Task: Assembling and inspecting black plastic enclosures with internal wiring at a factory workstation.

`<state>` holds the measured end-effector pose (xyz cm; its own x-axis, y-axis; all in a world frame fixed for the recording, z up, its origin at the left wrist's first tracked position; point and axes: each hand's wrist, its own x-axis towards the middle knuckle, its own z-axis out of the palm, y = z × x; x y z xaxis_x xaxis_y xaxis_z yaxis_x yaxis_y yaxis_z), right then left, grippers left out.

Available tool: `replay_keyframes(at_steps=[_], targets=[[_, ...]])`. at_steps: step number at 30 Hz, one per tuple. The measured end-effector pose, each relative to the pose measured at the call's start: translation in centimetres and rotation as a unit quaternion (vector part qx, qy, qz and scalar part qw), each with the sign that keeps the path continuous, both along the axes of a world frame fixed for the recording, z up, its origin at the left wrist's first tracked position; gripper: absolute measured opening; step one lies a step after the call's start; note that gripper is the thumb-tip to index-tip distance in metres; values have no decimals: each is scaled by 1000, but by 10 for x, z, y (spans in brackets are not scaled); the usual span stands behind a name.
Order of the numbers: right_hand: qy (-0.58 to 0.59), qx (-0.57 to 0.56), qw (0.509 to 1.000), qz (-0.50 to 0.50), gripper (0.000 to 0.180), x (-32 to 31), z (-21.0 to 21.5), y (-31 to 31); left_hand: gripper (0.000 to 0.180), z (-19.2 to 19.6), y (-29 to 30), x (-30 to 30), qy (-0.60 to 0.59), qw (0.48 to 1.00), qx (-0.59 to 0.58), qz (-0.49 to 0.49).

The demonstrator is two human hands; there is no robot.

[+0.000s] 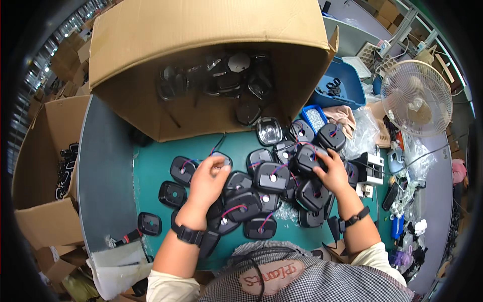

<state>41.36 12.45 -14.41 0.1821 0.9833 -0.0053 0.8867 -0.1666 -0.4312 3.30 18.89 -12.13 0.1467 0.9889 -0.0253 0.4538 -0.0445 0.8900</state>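
Many rounded-square black plastic housings with red and blue wires lie heaped on the green work surface. My right hand (334, 172) grips the near right edge of one black housing (307, 159) on top of the pile, thumb and fingers on its rim. My left hand (209, 180) is curled at the left of the heap, its fingertips against another black housing (224, 158), partly hidden by the hand. Between my hands, a black housing (271, 177) with a round centre hole rests on others. A clear-faced lamp (269, 131) sits beyond, at the carton's mouth.
A large open carton (201, 30) with more lamp parts stands at the back. At right are a blue bin (347, 83), a small blue tray (315, 119) of screws and a fan (416, 98). Another carton (48, 151) stands at left.
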Motion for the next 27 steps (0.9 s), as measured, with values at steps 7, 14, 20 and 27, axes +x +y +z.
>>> replay_keyframes(at_steps=[7,14,20,27], targets=[[9,84,996,8,50,7,28,23,62,-48,158,84,247,967,13,-59],[62,191,976,90,35,-9,61,45,96,-92,210,144,307,931,-124,-152],[191,154,946,212,17,-69,68,76,78,-121,228,102,176,971,-120,-109],[406,-147,884,180,40,-104,22,81,63,-44,166,26,-249,939,-236,-25]])
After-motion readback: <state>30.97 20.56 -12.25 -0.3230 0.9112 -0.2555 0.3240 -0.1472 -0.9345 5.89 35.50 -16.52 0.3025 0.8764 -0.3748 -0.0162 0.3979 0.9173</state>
